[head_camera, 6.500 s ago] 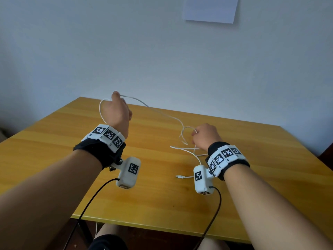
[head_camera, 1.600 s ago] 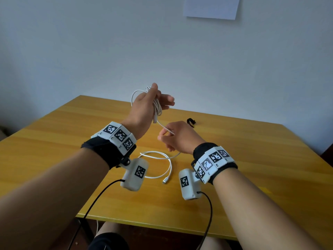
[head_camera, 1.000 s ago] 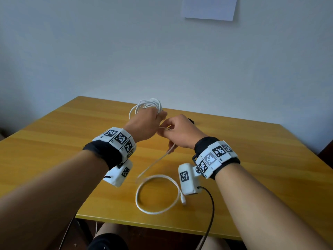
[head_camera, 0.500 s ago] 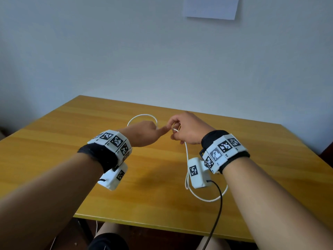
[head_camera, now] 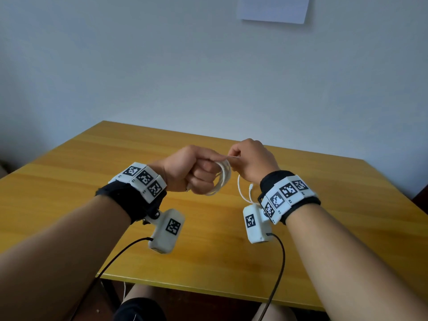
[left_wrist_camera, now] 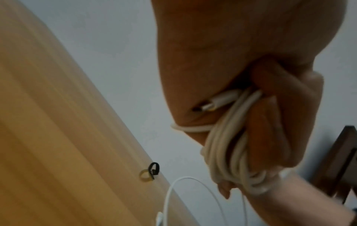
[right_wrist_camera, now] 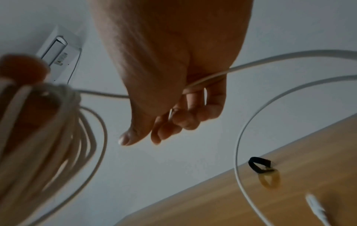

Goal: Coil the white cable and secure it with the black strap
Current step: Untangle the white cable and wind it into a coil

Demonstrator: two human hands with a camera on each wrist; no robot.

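Observation:
My left hand [head_camera: 196, 172] is a fist above the wooden table [head_camera: 69, 186], gripping several loops of the white cable [head_camera: 223, 179]. In the left wrist view the coil [left_wrist_camera: 231, 152] passes through the curled fingers, with one plug end [left_wrist_camera: 216, 104] sticking out of the fist. My right hand [head_camera: 250, 158], just to the right, pinches the free run of cable [right_wrist_camera: 212, 76] in its curled fingers. A short tail with a plug [head_camera: 251, 187] hangs below it. The black strap [right_wrist_camera: 258, 164] lies curled on the table beyond the hands; in the head view they hide it.
The table's near edge [head_camera: 208, 290] runs just above my knees. A grey wall stands behind the table, with a sheet of paper [head_camera: 275, 8] stuck high on it. A dark piece of furniture [left_wrist_camera: 343, 160] shows at the right in the left wrist view.
The loose loop that hung down to the table has been wound onto the coil in my left hand. Only a short tail hangs now. Both hands have risen slightly.

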